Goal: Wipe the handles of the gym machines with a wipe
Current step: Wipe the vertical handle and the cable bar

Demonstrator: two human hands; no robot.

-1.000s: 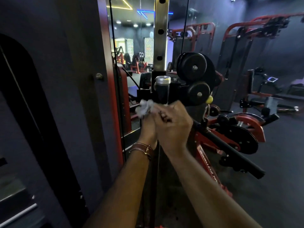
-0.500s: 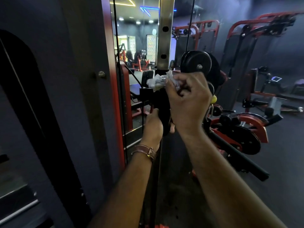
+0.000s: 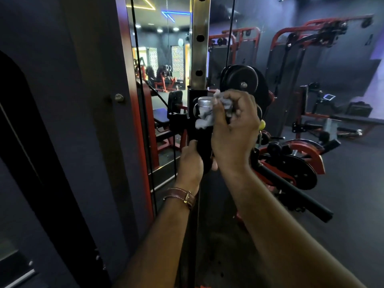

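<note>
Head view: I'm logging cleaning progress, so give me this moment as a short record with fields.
setting: gym floor, mirror on the left
item being cleaned: upright black handle with a silver end cap
left hand: grips the lower part of the handle
right hand: holds a crumpled white wipe against the top of the handle, just under the cap
wrist: brown strap on the left wrist
behind: black pulley wheel, red-framed machines
</note>
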